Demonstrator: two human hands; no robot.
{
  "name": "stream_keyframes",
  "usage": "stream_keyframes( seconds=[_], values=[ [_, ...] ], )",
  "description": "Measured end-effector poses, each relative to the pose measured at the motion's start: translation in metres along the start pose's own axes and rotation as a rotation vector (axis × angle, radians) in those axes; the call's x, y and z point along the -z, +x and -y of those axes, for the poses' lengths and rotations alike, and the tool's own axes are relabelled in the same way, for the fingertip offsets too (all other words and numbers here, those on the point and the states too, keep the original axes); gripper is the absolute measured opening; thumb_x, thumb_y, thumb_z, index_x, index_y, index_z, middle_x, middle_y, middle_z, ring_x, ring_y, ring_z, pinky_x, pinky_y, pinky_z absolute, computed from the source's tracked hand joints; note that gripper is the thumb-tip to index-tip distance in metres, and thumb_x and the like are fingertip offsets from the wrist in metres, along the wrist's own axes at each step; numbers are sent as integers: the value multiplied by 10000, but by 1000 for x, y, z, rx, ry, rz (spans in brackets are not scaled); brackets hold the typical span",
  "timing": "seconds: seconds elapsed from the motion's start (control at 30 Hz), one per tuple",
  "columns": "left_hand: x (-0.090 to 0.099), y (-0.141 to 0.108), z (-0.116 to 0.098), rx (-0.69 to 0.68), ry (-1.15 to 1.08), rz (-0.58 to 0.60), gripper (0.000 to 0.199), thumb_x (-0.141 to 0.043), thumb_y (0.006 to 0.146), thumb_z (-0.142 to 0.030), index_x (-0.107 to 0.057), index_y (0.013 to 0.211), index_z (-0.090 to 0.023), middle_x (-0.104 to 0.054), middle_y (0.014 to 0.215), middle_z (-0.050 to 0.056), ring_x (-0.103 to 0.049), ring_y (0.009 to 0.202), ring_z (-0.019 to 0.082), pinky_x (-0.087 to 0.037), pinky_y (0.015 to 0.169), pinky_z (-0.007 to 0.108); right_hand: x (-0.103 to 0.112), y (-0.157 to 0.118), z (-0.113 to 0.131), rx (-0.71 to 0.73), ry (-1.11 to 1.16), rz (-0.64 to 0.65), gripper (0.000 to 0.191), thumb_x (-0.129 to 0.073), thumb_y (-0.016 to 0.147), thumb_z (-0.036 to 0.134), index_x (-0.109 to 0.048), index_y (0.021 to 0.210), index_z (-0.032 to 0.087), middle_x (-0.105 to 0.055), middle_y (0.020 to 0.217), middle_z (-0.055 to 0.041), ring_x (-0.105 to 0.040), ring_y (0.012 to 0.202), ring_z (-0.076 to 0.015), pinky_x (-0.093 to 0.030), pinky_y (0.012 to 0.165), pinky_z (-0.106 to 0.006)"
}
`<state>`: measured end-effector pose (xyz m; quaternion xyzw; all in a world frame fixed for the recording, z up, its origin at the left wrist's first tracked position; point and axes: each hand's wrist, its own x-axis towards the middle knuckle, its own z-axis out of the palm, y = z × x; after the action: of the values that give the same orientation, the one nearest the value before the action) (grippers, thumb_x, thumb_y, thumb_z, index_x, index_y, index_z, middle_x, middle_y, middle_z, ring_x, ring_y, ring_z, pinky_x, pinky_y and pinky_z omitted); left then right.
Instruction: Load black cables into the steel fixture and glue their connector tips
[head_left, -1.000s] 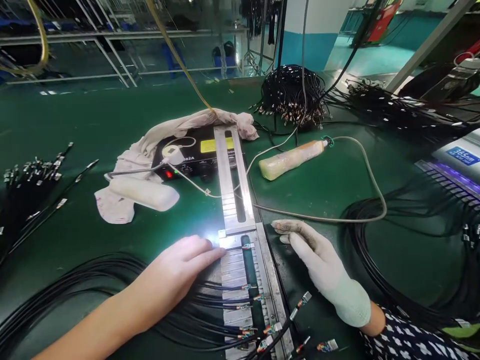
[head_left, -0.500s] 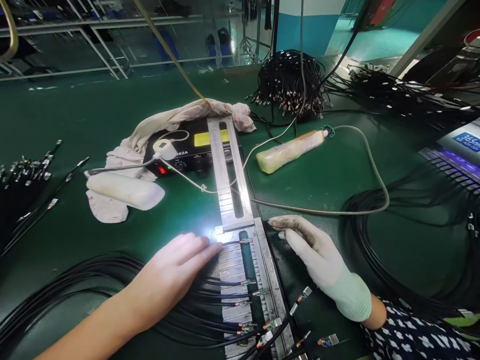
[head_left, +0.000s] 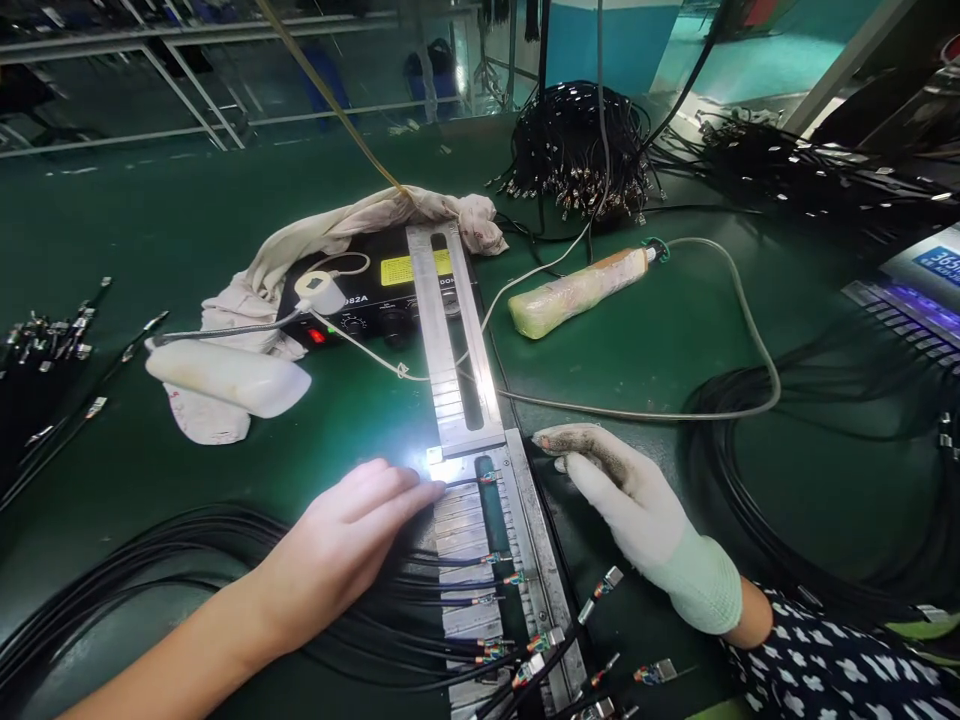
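Observation:
My bare left hand (head_left: pixel 352 540) is closed on a black cable (head_left: pixel 459 484) at the left edge of a slotted metal fixture (head_left: pixel 465 520). The cable lies across the fixture, its stripped end with coloured wires (head_left: pixel 489 477) over the long slot. Below it, several more black cables (head_left: pixel 469 562) lie side by side in the fixture, with wire ends and metal plugs to the right. My right hand (head_left: pixel 630 500), in a white glove with dirty fingertips, hovers right of the fixture. Its fingers are bent, thumb and forefinger slightly apart, with nothing visible in them.
Behind the fixture stands a black control box (head_left: pixel 360 300) with a cloth (head_left: pixel 337 225) draped over it. A wrapped handle tool (head_left: pixel 577 290) on a hose lies to its right. A bright white lamp head (head_left: pixel 229 378) is at left. Cable bundles (head_left: pixel 577 150) lie at the back and both sides.
The view has shifted slightly, so most things appear a little higher and farther left. Both hands keep the same pose, the left still on the cable by the fixture.

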<state>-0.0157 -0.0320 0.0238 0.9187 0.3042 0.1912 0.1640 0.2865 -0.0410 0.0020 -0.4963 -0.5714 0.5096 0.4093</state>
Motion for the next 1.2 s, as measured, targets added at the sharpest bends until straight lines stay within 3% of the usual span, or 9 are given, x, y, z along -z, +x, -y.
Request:
stream_keyframes(
  seconds=[0.23,0.4,0.5,0.63,0.77,0.87,0.97,1.07,1.2],
  values=[
    [-5,2,2,80,-60,0,392,-422,934,1,-544,1268,-165,-598,1069,67,-538,959,143,-454,827,249,0,0,-3,12,-6,13,203,-528,997,299,-653,1155,275,-675,1186,-8,-616,1119,-163,-490,1017,-283],
    [-10,-10,-11,177,255,-15,436,-392,956,-63,-578,1300,-254,-586,1037,71,-506,935,195,-420,797,335,0,0,-1,-1,9,10,207,-526,996,311,-654,1151,262,-675,1178,-28,-620,1114,-186,-499,1018,-325],
    [-14,-15,-15,241,256,3,490,-380,945,-47,-558,1334,-285,-524,901,47,-450,796,167,-372,687,295,-1,0,1,0,4,11,205,-527,991,312,-657,1134,244,-672,1176,-44,-617,1120,-203,-500,1019,-350],
    [-16,-16,-16,220,341,26,446,-388,955,-83,-550,1331,-261,-534,826,28,-409,734,171,-288,629,306,-3,0,2,17,-7,6,197,-534,983,310,-661,1113,233,-675,1159,-51,-622,1103,-208,-503,1012,-362],
    [-8,-13,-30,242,180,92,384,-409,981,-141,-483,1347,-230,-600,900,20,-480,818,172,-357,770,341,-3,-1,-1,28,-13,12,197,-533,985,305,-655,1128,245,-672,1170,-34,-615,1110,-192,-491,1014,-340],
    [-2,-12,-40,252,-41,129,274,-442,976,-158,-510,1235,-215,-615,987,30,-516,915,172,-389,892,352,-2,-1,-2,25,-16,18,201,-526,989,302,-655,1134,251,-673,1174,-27,-610,1119,-188,-486,1012,-335],
    [-1,-12,-37,231,-126,61,208,-431,966,-100,-561,1083,-212,-610,958,25,-538,891,148,-440,816,276,-2,0,-1,42,-12,19,201,-530,985,305,-657,1129,243,-675,1169,-32,-610,1121,-191,-483,1019,-339],
    [-4,-9,-26,193,-93,-59,272,-436,955,-65,-588,1132,-206,-608,967,33,-566,874,128,-470,761,223,-3,0,-1,38,-11,19,205,-532,983,311,-654,1129,234,-673,1168,-43,-612,1117,-199,-487,1020,-352],
    [-10,-5,-16,180,17,-85,299,-440,950,-68,-612,1161,-191,-612,945,42,-582,840,123,-486,735,211,-3,0,-2,39,-11,23,202,-532,986,315,-655,1123,234,-671,1166,-50,-618,1108,-208,-492,1021,-367]
  ],
)
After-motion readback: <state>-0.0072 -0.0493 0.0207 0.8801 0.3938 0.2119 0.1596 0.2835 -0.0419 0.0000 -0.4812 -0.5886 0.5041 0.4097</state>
